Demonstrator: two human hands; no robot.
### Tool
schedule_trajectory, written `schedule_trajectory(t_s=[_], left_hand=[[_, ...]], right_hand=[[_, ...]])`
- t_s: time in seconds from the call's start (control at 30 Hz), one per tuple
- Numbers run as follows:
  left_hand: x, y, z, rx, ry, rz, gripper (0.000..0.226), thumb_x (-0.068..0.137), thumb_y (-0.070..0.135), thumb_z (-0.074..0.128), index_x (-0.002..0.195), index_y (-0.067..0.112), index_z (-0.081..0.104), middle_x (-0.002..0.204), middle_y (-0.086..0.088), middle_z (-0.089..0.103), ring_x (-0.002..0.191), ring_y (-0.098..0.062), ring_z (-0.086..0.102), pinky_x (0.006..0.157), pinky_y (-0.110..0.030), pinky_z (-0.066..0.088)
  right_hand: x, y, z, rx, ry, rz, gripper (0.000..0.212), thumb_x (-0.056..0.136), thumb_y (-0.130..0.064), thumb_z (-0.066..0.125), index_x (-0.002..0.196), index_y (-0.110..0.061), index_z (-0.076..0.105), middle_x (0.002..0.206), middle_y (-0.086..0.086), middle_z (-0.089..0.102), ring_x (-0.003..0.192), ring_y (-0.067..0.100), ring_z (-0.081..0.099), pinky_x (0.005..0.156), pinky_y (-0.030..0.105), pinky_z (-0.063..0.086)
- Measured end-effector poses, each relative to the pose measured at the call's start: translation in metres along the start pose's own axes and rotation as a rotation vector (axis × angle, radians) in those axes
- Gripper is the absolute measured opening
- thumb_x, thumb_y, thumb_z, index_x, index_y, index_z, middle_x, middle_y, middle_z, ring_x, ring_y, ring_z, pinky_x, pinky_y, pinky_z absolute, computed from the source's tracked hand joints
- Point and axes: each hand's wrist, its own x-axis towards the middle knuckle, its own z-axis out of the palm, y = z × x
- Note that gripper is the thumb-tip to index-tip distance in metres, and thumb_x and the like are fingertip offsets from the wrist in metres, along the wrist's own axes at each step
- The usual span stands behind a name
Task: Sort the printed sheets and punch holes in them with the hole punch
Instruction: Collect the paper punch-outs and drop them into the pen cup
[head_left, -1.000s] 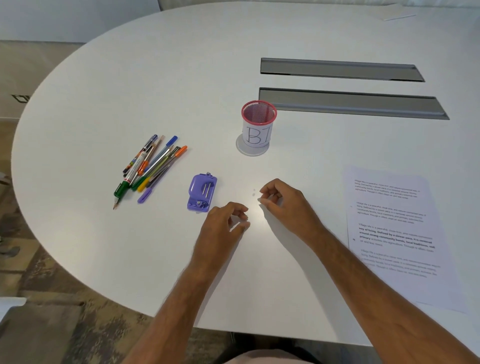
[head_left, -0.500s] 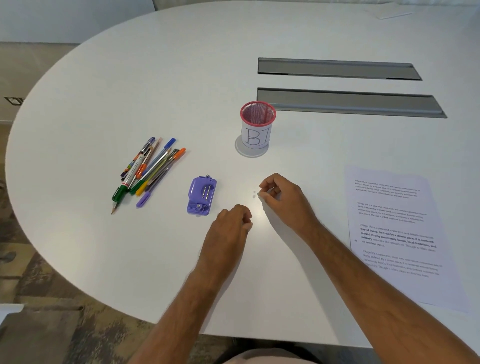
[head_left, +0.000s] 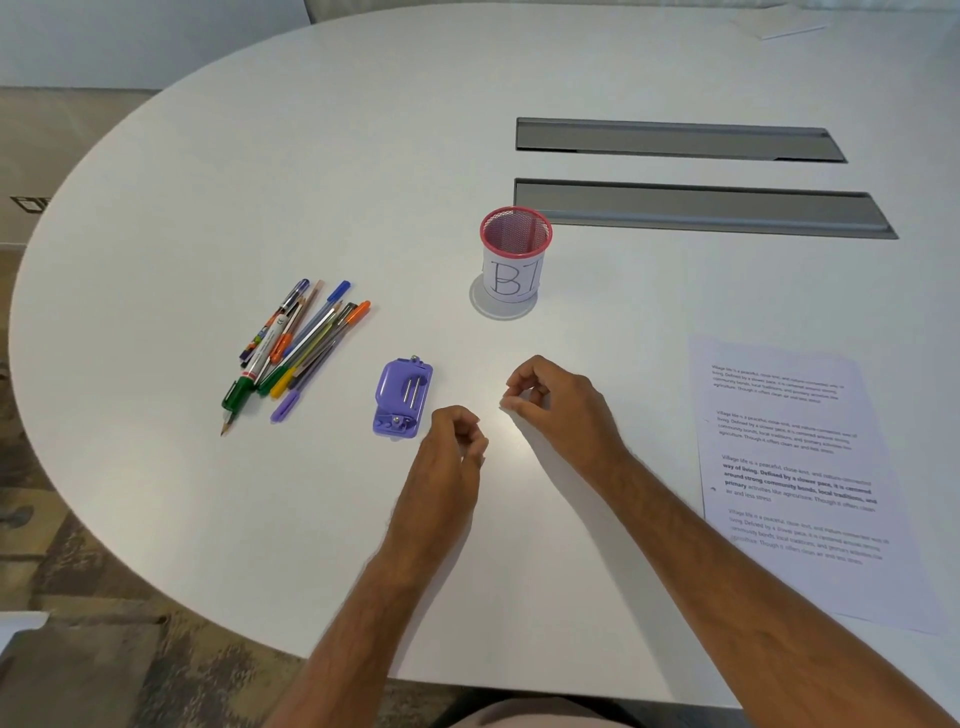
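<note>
Starting at far left, a loose bundle of pens & pencils (head_left: 296, 348) lies fanned on the white table (head_left: 260, 182), tips pointing toward the near-left edge, a green-capped marker and a bare pencil point nearest the rim. Just right of them, apart from the bundle, sits the purple hole punch (head_left: 402, 397), lying flat w/ two metal bars showing on top, nothing fed into it. Next comes the left hand (head_left: 452, 447), just right of the punch's near corner but not touching it; fingers curled in, thumb against fingertips in a tight pinch, tho whether anything small is held there can't be told. Behind & between the hands, a pink mesh pen cup (head_left: 515, 254) stands upright w/ a white label marked "BI", on a round grey coaster. The right hand (head_left: 556, 400) is near the left, also curled, thumb & forefinger nipped together over the table; too small to tell if something's between them. Farther back, two long grey cable slots (head_left: 696, 208) run across the tabletop. At far right the printed sheets (head_left: 800, 478) lie flat in a stack near the table edge, well apart from both hands, text blocks facing up.
</note>
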Motion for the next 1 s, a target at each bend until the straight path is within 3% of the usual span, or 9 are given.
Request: schedule_trajectory(t_s=[0.13,0.27,0.4,0.53,0.6,0.7,1.0], left_hand=[[0.004,-0.004,-0.006,-0.123,0.046,-0.004,0.026,0.101,0.001,0.055,0.108,0.026,0.050,0.099,0.007,0.064,0.089,-0.007,0.065,0.076,-0.011,0.050],[0.014,-0.005,-0.010,-0.293,0.069,-0.033,0.038,0.098,-0.008,0.055,0.108,0.028,0.049,0.092,0.003,0.066,0.085,-0.010,0.072,0.077,-0.017,0.056],[0.027,-0.002,-0.015,-0.392,0.075,-0.032,0.038,0.095,-0.007,0.065,0.105,0.026,0.050,0.083,0.010,0.069,0.081,-0.013,0.076,0.068,-0.024,0.061],[0.042,0.008,-0.018,-0.428,0.067,-0.034,0.036,0.093,-0.007,0.069,0.104,0.023,0.052,0.091,-0.005,0.071,0.083,-0.020,0.078,0.067,-0.033,0.065],[0.052,0.014,-0.020,-0.415,0.076,-0.023,0.037,0.091,-0.006,0.072,0.104,0.023,0.054,0.093,-0.009,0.074,0.082,-0.020,0.079,0.070,-0.029,0.064],[0.071,0.024,-0.021,-0.427,0.063,0.006,0.040,0.087,-0.004,0.077,0.104,0.025,0.055,0.089,0.001,0.077,0.078,-0.015,0.077,0.072,-0.024,0.061],[0.147,0.077,-0.032,-0.411,0.039,0.169,0.045,0.077,0.010,0.081,0.107,0.029,0.053,0.092,0.001,0.078,0.084,-0.017,0.078,0.074,-0.025,0.060]], right_hand=[[0.001,0.000,0.000,-0.083,-0.050,-0.043,0.017,0.093,-0.037,0.072,0.094,-0.035,0.056,0.083,-0.023,0.067,0.083,-0.004,0.062,0.066,0.020,0.045],[0.003,0.001,-0.001,-0.069,-0.140,-0.069,0.018,0.099,-0.030,0.063,0.096,-0.039,0.048,0.091,-0.019,0.064,0.089,-0.005,0.058,0.070,0.019,0.043],[0.005,0.005,-0.009,0.191,-0.111,-0.037,0.013,0.103,-0.016,0.059,0.101,-0.026,0.052,0.095,-0.008,0.064,0.083,0.007,0.060,0.075,0.023,0.048],[0.014,0.003,-0.023,0.423,-0.079,0.005,0.017,0.102,-0.001,0.058,0.099,-0.017,0.053,0.095,0.001,0.061,0.084,0.015,0.061,0.073,0.028,0.057],[0.022,-0.001,-0.032,0.497,-0.046,0.005,0.022,0.100,0.004,0.059,0.095,-0.017,0.053,0.095,0.008,0.063,0.086,0.016,0.062,0.071,0.025,0.057],[0.040,-0.009,-0.047,0.570,0.028,0.015,0.030,0.096,0.008,0.065,0.089,-0.018,0.052,0.092,0.021,0.065,0.079,0.021,0.064,0.067,0.029,0.058],[0.107,-0.027,-0.088,0.586,0.112,-0.114,0.034,0.089,0.007,0.075,0.084,-0.016,0.050,0.086,0.010,0.072,0.065,0.012,0.066,0.059,0.027,0.055]])
